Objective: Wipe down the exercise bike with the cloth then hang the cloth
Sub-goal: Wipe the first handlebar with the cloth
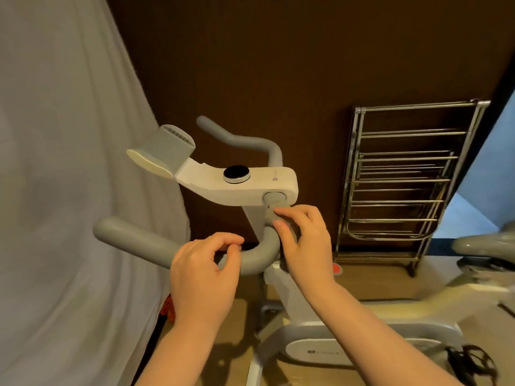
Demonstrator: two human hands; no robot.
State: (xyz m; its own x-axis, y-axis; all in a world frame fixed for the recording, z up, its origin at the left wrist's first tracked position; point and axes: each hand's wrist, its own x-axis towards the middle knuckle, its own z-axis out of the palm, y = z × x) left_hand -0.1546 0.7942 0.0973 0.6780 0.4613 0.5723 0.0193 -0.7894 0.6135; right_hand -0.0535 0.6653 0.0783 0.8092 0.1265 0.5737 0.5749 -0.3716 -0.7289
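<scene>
Head view, and looks like still early-to-middle in the wiping part. Pinching a small grey cloth [272, 216] between thumb and fingers [280, 210] of the right hand [303, 240], pressed on the grey handlebar [133, 238] right where it joins the white console [250, 188] of the exercise bike [281, 291]. Keeping the left hand [203, 271] just in front of the bar's curve, fingers curled in, with nothing visible inside them; hard to say whether touching the bar at all.

Can't really judge which parts count as already clean, no visible streaks or wet patches. Going by the cloth position, probably working on the near handlebar, with the far bar, the frame down by the floor and the blurry saddle [485, 243] at the right edge likely left to do.

Hanging definitely not done yet. Guessing the metal drying rack [395, 174] against the dark wall as the spot for that.
</scene>
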